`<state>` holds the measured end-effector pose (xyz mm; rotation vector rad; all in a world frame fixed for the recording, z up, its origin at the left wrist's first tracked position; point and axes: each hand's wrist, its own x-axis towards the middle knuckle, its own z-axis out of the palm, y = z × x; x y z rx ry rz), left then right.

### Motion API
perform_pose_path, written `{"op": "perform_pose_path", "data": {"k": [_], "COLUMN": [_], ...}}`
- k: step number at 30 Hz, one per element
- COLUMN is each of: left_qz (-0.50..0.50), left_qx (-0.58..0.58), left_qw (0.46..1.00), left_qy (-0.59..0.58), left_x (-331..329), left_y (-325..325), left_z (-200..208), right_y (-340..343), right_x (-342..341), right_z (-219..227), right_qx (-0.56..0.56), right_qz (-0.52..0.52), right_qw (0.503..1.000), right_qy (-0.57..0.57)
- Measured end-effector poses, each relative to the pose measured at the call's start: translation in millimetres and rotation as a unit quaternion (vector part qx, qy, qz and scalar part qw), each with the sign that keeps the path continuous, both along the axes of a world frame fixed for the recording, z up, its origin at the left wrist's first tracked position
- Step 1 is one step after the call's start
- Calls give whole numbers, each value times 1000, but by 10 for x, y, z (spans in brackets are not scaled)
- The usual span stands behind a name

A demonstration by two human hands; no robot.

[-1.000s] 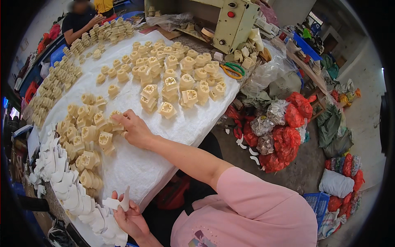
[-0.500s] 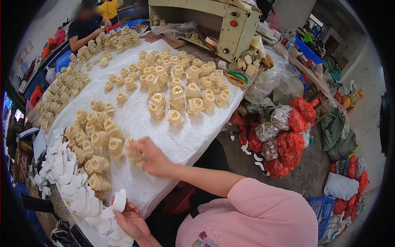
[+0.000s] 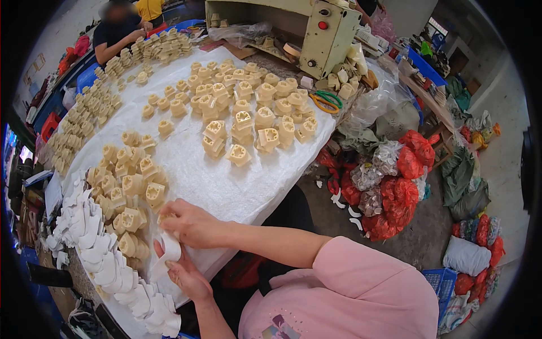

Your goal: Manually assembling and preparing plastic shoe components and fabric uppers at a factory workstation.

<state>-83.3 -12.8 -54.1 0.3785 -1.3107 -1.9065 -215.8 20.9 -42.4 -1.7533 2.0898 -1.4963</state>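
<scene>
Left hand (image 3: 192, 279) fingers pinch a curved white strip (image 3: 171, 247); at its one o'clock, right hand (image 3: 195, 225) fingers pinch a cream moulded block (image 3: 164, 217).

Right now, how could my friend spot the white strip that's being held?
Find the white-covered table, then the pink shirt at its near side. The left hand there holds the white strip, close to the right hand. Unlike the white pieces overlapping in a row beside it, this one is held and bent into a curl.
</scene>
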Motion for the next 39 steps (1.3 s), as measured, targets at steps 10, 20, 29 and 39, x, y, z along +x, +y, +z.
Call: {"op": "perform_pose_path", "data": {"k": [10, 20, 29, 39], "left_qz": [-1, 19, 19, 78], "left_qx": [-66, -35, 124, 189], "left_qw": [996, 996, 991, 978], "left_qy": [-64, -83, -50, -50], "left_x": [24, 21, 275, 714], "left_y": [-54, -49, -90, -94], "left_z": [-60, 35, 182, 183], "right_y": [-46, 368, 491, 614], "right_x": [35, -256, -169, 358], "right_z": [-284, -170, -131, 489], "right_qx": [-148, 6, 13, -78], "right_qz": [-60, -131, -211, 7], "right_qw": [918, 979, 970, 974], "right_qy": [-364, -158, 120, -212]}}
